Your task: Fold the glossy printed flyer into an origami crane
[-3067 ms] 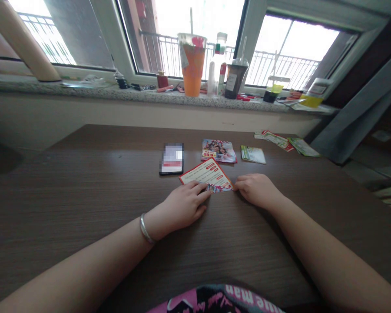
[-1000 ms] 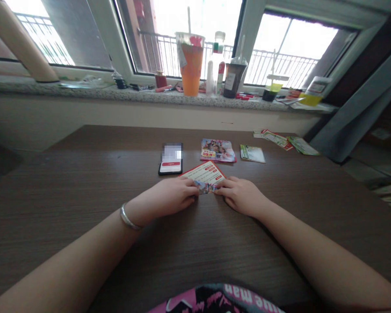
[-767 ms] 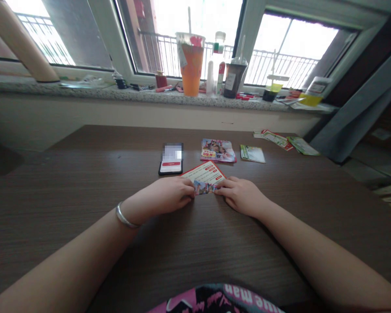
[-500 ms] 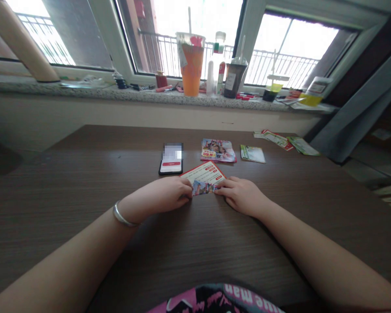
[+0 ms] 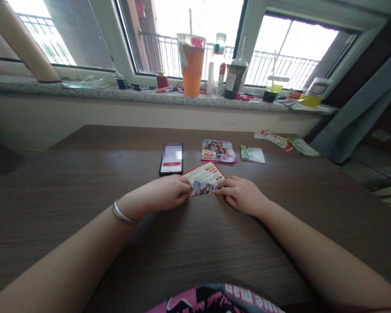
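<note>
Between my hands lies a printed flyer (image 5: 206, 173), cream with a red border, its near edge folded up so a strip of the picture side shows. My left hand (image 5: 174, 191) grips the fold's left end, fingers closed. At the right end, the fingertips of my right hand (image 5: 239, 193) pinch the fold. Just beyond the flyer rests a stack of similar picture flyers (image 5: 218, 151). A smartphone (image 5: 171, 160) with a lit, partly blurred screen lies left of that stack.
The brown table (image 5: 68, 182) spreads out all around. A small stack of green-and-white cards (image 5: 253, 154) lies right of the flyers, with more leaflets (image 5: 276, 140) at the far right. Several drinks, among them an orange cup (image 5: 192, 65), stand on the windowsill (image 5: 133, 95).
My left hand has shifted very slightly left along the fold, showing a bit more of the picture strip. My right hand stays at its end.
</note>
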Action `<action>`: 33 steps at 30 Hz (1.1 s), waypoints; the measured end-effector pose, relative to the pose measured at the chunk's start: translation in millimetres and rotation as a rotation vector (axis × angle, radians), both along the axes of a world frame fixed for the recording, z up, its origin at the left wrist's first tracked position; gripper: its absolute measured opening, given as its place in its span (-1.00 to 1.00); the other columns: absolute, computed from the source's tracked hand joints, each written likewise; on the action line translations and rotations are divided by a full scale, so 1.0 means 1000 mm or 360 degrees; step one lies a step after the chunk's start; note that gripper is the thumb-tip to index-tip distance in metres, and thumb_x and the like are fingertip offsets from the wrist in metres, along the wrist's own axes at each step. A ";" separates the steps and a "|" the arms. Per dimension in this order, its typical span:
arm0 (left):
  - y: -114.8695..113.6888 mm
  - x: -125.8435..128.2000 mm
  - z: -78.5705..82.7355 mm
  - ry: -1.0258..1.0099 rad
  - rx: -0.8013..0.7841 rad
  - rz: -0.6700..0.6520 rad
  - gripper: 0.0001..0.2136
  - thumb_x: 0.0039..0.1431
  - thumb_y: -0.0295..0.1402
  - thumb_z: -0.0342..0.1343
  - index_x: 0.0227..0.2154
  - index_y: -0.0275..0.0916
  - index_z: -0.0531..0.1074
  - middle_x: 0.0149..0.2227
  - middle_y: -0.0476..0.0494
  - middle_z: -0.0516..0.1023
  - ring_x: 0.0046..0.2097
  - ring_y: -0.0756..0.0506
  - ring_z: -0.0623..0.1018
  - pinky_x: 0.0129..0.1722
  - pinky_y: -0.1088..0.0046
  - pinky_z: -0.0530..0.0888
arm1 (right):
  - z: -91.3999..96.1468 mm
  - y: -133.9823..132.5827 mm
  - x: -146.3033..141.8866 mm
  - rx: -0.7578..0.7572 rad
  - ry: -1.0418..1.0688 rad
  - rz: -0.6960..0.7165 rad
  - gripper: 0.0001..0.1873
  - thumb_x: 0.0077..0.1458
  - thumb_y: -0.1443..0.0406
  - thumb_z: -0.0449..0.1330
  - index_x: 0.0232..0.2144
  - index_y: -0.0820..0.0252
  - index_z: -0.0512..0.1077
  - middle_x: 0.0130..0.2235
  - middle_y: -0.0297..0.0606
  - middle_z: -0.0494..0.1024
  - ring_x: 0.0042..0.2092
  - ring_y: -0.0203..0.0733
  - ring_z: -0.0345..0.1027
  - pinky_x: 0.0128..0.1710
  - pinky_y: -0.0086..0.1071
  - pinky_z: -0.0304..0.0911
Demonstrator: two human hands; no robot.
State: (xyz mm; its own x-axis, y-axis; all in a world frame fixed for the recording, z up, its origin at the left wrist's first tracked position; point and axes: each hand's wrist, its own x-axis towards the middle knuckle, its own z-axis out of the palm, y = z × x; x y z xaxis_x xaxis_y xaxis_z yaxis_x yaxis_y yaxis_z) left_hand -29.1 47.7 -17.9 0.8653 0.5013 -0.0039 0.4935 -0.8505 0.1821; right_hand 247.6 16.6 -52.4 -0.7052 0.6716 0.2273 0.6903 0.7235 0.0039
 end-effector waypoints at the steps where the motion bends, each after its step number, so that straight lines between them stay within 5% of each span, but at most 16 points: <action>1: -0.001 0.001 0.001 0.0015 0.0008 0.0024 -0.79 0.23 -0.45 -0.02 -0.25 -0.26 0.53 -0.22 -0.17 0.57 -0.14 -0.12 0.54 -0.06 0.37 0.45 | 0.000 0.000 0.000 -0.0003 0.0006 0.0002 -0.65 0.15 0.39 0.07 -0.06 0.02 0.50 -0.02 -0.29 0.52 -0.09 -0.11 0.33 -0.10 -0.24 0.29; 5: -0.006 0.003 0.001 0.0026 0.0082 0.0111 -0.77 0.29 -0.32 -0.05 -0.16 -0.26 0.47 -0.16 -0.21 0.51 -0.13 -0.15 0.51 -0.09 0.32 0.45 | -0.001 0.000 0.000 0.0004 0.0036 0.0019 -0.65 0.15 0.39 0.06 -0.07 0.05 0.51 -0.03 -0.27 0.52 -0.09 -0.12 0.33 -0.09 -0.23 0.28; 9: -0.011 0.006 -0.008 -0.0038 0.0274 0.0031 -0.67 0.28 -0.21 0.02 0.05 -0.18 0.37 0.03 -0.26 0.40 0.07 -0.22 0.40 0.08 0.20 0.35 | 0.000 0.001 -0.002 0.0042 0.0071 0.0044 -0.68 0.15 0.39 0.08 -0.09 0.07 0.51 -0.05 -0.25 0.54 -0.11 -0.12 0.34 -0.10 -0.22 0.29; 15: -0.012 0.008 -0.022 -0.0119 0.0378 0.0062 -0.73 0.25 -0.27 0.06 -0.03 -0.19 0.40 -0.03 -0.24 0.40 0.06 -0.22 0.40 0.14 0.12 0.31 | 0.003 0.003 -0.001 0.0142 0.0271 0.0070 -0.67 0.16 0.40 0.07 -0.06 0.11 0.49 -0.03 -0.23 0.54 -0.04 -0.11 0.34 -0.01 -0.16 0.28; 25: -0.011 0.014 -0.019 -0.0181 0.0318 -0.0044 -0.85 0.29 -0.35 -0.01 -0.25 -0.26 0.44 -0.16 -0.19 0.50 -0.02 -0.15 0.45 0.07 0.22 0.38 | 0.002 0.004 0.000 0.0251 0.0485 0.0073 -0.69 0.14 0.38 0.10 -0.08 0.12 0.50 0.00 -0.23 0.52 0.04 -0.09 0.30 0.09 -0.09 0.25; 33: -0.009 0.012 -0.026 -0.0248 0.0316 -0.0149 -0.70 0.32 -0.31 -0.02 0.07 -0.09 0.37 0.02 -0.19 0.42 0.09 -0.18 0.40 0.11 0.19 0.35 | 0.004 0.004 0.000 0.0194 0.0550 0.0069 -0.70 0.16 0.39 0.09 -0.10 0.08 0.49 -0.03 -0.21 0.53 0.04 -0.10 0.31 0.07 -0.08 0.27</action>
